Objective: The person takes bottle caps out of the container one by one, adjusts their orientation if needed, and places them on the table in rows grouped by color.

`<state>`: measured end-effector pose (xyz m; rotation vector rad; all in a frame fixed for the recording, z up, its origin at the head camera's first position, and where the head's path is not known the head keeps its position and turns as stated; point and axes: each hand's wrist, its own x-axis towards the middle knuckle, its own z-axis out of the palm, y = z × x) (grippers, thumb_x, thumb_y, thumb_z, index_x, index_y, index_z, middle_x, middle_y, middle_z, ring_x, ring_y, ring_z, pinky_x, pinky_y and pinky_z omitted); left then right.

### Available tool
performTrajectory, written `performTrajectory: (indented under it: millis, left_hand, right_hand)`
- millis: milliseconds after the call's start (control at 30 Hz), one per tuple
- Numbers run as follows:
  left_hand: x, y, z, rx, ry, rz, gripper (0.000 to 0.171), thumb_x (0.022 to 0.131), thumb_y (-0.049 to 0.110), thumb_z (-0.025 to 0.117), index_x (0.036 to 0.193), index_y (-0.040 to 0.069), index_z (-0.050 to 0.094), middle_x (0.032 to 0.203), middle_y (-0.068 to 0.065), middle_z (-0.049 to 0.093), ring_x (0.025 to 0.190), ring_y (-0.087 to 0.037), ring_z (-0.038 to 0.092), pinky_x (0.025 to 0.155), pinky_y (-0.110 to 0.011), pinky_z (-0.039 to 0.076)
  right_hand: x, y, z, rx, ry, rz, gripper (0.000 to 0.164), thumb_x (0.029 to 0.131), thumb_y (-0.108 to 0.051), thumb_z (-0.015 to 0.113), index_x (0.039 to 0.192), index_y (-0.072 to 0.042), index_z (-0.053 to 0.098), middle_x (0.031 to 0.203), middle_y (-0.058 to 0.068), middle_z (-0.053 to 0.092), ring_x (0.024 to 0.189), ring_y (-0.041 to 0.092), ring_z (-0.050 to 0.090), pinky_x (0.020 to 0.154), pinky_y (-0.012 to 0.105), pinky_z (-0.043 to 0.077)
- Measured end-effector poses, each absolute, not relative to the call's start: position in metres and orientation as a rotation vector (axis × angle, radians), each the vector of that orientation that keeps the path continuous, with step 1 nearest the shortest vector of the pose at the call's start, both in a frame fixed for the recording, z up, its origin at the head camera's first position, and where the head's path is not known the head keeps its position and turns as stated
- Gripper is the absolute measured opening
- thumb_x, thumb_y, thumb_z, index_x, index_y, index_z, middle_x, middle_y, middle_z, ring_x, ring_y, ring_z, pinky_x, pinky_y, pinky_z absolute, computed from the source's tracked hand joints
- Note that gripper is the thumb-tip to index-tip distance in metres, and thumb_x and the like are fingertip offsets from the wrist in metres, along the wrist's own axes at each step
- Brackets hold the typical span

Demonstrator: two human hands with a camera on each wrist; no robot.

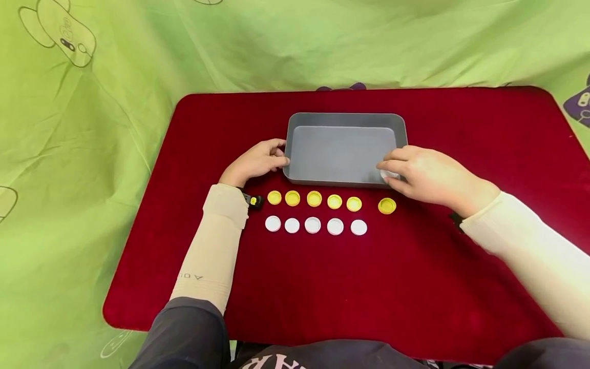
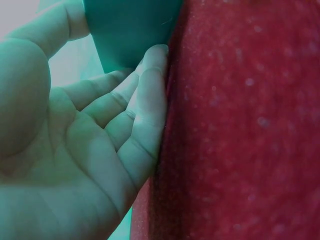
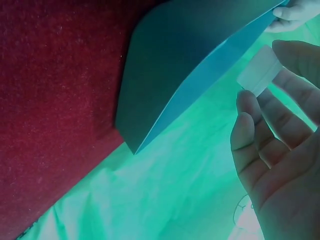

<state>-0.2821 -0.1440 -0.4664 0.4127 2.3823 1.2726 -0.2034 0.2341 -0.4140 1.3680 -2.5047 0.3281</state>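
Note:
Over the front right corner of a grey rectangular tray (image 1: 343, 154), my right hand (image 1: 424, 171) pinches a white bottle cap (image 1: 389, 174). In the right wrist view the cap (image 3: 260, 70) sits between thumb and fingertips, tilted and apart from the tray wall (image 3: 165, 65). My left hand (image 1: 255, 160) holds the tray's left side; in the left wrist view its thumb reaches over the wall (image 2: 132, 30) and its fingers lie against the outside. In front of the tray several yellow caps (image 1: 314, 199) form a row, with a row of white caps (image 1: 312, 225) nearer me.
One yellow cap (image 1: 387, 206) lies apart at the right end of its row, close below my right hand. A red cloth (image 1: 369, 297) covers the table. Green fabric (image 1: 286, 46) hangs behind and along the left side.

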Motion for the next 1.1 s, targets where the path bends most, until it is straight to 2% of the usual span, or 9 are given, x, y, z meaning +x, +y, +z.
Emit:
performTrajectory:
  millis: [467,1100]
  left_hand:
    - [-0.281,-0.138,-0.466,0.427,2.373,1.266,0.056,0.091,0.02,0.063,0.142,0.006,0.045,0.101,-0.011,0.062,0.087,-0.023,0.06,0.079,-0.033,0.051]
    - [-0.281,-0.135,-0.464,0.418,2.366,1.277,0.058,0.091,0.02,0.064,0.143,0.006,0.044,0.101,-0.011,0.063,0.087,-0.024,0.06,0.079,-0.034,0.051]
  right_hand:
    - [-0.19,0.236,-0.414,1.441,-2.467,0.341,0.026,0.077,-0.006,0.072,0.102,0.0,0.072,0.095,0.009,0.065,0.086,0.026,0.061,0.075,0.041,0.052]
    - [-0.175,0.235,-0.422,1.422,-2.506,0.362,0.027,0.077,-0.007,0.073,0.103,-0.001,0.072,0.099,0.008,0.066,0.092,0.025,0.062,0.08,0.041,0.052]
